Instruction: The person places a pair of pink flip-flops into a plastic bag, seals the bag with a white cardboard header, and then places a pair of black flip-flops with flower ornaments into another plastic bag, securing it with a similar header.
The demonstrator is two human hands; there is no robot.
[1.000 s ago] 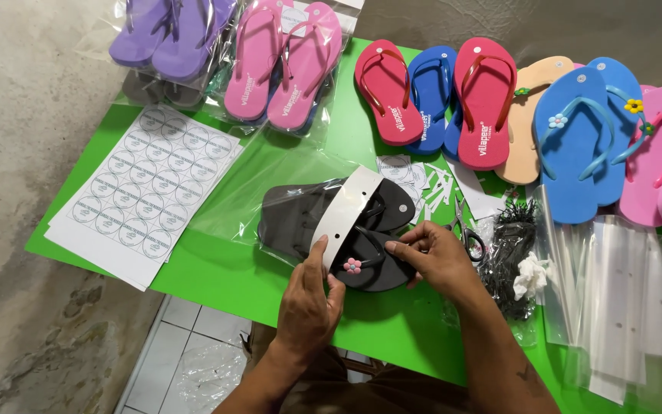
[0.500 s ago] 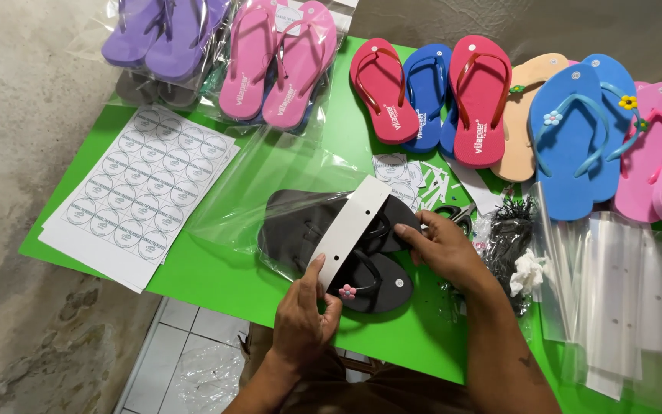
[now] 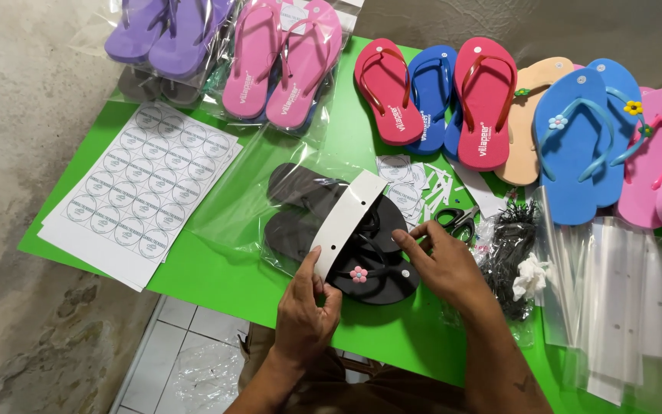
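Note:
A pair of black flip-flops (image 3: 308,207) with a small pink flower (image 3: 358,274) lies on the green table (image 3: 216,276), half inside a clear plastic bag (image 3: 247,184). A white card strip (image 3: 346,218) with punched holes is folded across them. My left hand (image 3: 304,307) pinches the near end of the strip at the sandal's edge. My right hand (image 3: 442,264) rests on the toe end of the black pair, fingers on the sole beside the strip.
Sheets of round stickers (image 3: 143,192) lie at the left. Bagged purple (image 3: 170,34) and pink pairs (image 3: 285,61) sit at the back, loose red, blue, tan and pink flip-flops (image 3: 484,100) to the right. Scissors (image 3: 457,220), black ties (image 3: 511,245) and clear bags (image 3: 614,307) lie right of my hand.
The black pair has slid a little further into the bag. My left hand moved from the flower up to the strip's near end; my right hand shifted onto the toe end.

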